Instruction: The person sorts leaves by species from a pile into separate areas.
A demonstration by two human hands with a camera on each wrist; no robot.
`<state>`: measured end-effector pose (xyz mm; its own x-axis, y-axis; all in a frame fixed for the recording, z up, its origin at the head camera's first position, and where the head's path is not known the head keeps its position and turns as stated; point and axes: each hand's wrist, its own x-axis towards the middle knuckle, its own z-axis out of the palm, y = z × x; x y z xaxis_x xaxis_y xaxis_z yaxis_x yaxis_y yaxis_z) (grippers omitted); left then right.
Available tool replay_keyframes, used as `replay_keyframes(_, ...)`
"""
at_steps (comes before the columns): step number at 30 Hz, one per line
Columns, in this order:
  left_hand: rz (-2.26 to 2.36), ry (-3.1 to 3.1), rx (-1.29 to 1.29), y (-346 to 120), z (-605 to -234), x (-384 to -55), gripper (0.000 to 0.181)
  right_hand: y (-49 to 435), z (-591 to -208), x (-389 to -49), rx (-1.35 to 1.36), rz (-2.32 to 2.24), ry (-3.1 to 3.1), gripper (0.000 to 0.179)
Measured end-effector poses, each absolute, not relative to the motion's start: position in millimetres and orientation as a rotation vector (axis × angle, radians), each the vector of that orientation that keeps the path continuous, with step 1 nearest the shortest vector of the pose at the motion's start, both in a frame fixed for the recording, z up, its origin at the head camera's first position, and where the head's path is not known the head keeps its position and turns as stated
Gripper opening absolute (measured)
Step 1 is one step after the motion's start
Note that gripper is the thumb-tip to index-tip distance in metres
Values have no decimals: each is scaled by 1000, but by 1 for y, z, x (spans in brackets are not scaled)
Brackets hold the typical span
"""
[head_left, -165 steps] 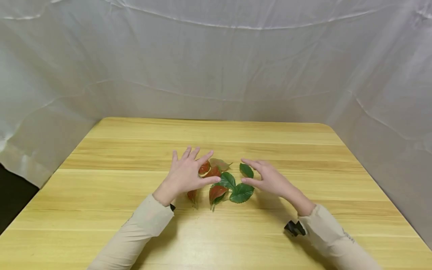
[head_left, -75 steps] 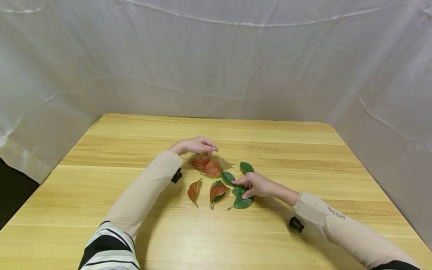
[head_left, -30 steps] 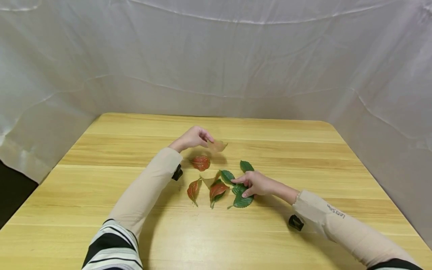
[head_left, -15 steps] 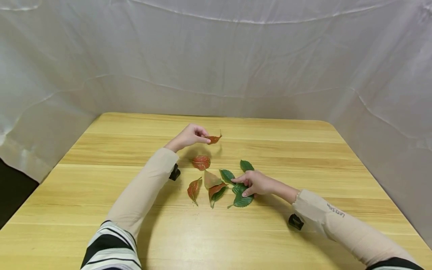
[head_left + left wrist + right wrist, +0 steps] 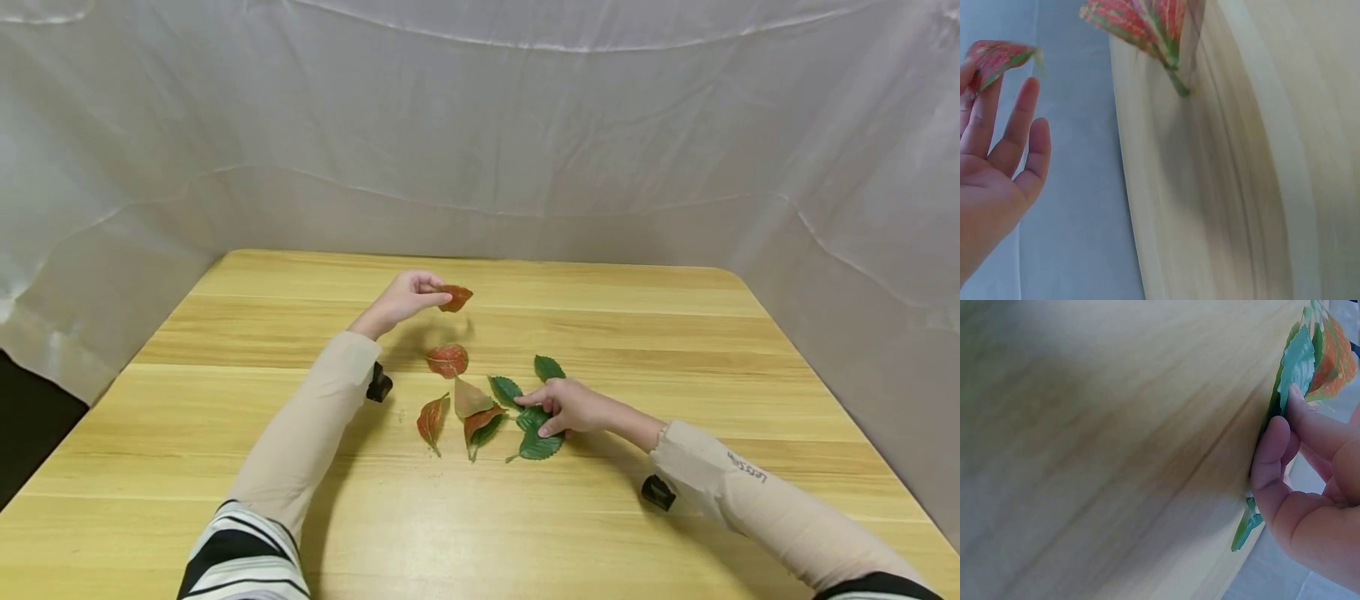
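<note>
Above the far-middle part of the table, my left hand (image 5: 407, 298) pinches a red leaf (image 5: 455, 298). The left wrist view shows this red leaf (image 5: 1000, 59) at the fingertips, with the outer fingers relaxed. My right hand (image 5: 573, 408) is low over the green leaves, its thumb on a large green leaf (image 5: 542, 447) and its index fingertip at a smaller one (image 5: 505, 389). Seen from the right wrist, thumb and index finger close on a green leaf (image 5: 1299, 356). A pale-backed leaf (image 5: 470, 398) overlaps a red-and-green leaf (image 5: 480, 425) between the hands.
Another red leaf (image 5: 447, 360) lies in front of the left hand, and a narrow red leaf (image 5: 431, 423) lies nearer. One green leaf (image 5: 548, 367) rests just beyond the right hand. Pale curtains (image 5: 480, 125) surround the wooden table (image 5: 480, 533).
My left hand has lifted a red leaf from the pile, turned it over and carried it back and left. The pale-backed leaf now lies nearer. The right hand has stayed still lately.
</note>
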<state>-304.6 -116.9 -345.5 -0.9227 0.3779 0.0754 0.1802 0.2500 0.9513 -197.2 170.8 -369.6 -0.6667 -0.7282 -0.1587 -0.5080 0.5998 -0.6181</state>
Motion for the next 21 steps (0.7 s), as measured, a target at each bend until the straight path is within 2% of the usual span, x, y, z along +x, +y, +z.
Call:
replay_keyframes(9, 1879, 2339, 453, -131, -341, -304, 38, 171, -370, -198, -1009, -764, 2431, 55)
replay_keyframes(17, 2026, 2366, 468, -143, -345, -305, 13, 172, -370, -198, -1001, -775, 2424, 55)
replay_keyframes(21, 2065, 2369, 458, -151, -345, -306, 16, 173, -370, -198, -985, -774, 2422, 55)
